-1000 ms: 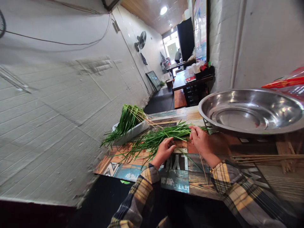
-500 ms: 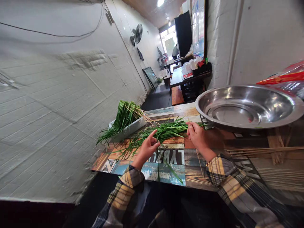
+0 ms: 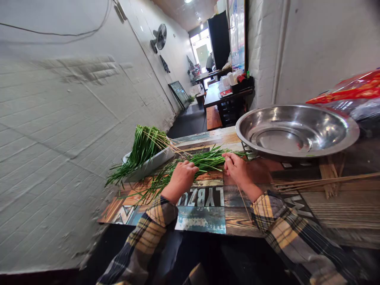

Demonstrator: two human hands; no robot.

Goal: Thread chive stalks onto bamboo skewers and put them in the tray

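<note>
A loose heap of garlic chives [image 3: 208, 158] lies across the table in front of me. My left hand [image 3: 182, 176] is over the heap's near edge, back of the hand up, fingers curled together at the stalks. Its fingertips are hidden, so I cannot see what they hold. To the right, my right hand [image 3: 236, 168] pinches a thin wooden skewer [image 3: 245, 202], which slants down below the palm toward the near edge. Behind on the left, chives threaded on skewers [image 3: 148, 142] rest in a white tray [image 3: 151, 168], their pale sticks pointing right.
A wide steel basin [image 3: 297, 148] stands right of the heap. More wooden skewers [image 3: 323, 182] lie in front of it. A red and clear plastic bag [image 3: 350, 93] sits behind the basin. The white brick wall [image 3: 65, 150] borders the table's left. Farther back are other tables.
My left hand has turned over and curled its fingers at the heap; the chive blades that hung beneath it no longer show. My right hand still holds the skewer. The view shifted slightly right.
</note>
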